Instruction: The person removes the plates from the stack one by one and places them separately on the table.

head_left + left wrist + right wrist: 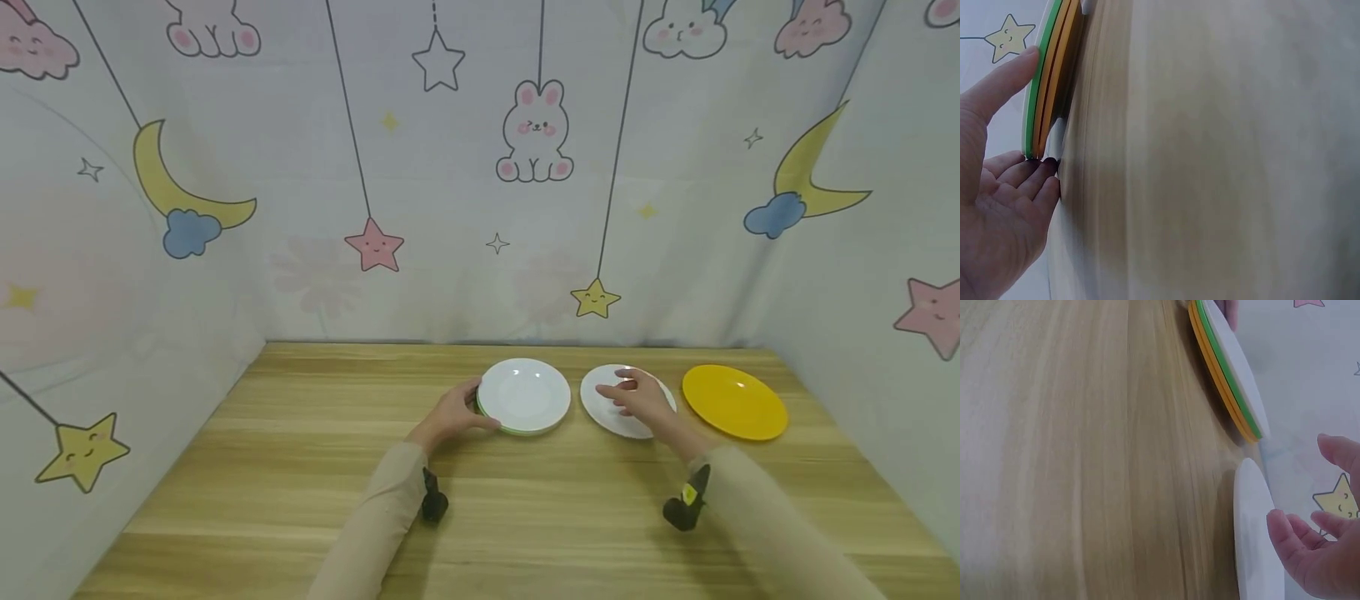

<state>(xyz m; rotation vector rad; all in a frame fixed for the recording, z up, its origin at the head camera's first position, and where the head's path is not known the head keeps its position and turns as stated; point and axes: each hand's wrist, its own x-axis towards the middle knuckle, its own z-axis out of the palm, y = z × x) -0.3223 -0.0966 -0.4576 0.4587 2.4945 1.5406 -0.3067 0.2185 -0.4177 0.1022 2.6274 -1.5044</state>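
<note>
A small stack of plates (525,396) stands near the back of the table, a white plate on top. In the left wrist view, a green rim and orange rims (1054,81) show beneath it. My left hand (452,412) holds the stack's left edge, thumb on the near side of the rim and fingers further round. To the right of the stack lies another white plate (603,417). Over that plate hovers my right hand (647,402), fingers loosely bent and holding nothing. The right wrist view shows this hand (1329,556) apart from the plate (1250,531).
A yellow plate (735,402) lies on the far right of the wood-patterned table (540,517). Behind and at both sides hangs a pale curtain (465,183) printed with stars, moons and rabbits.
</note>
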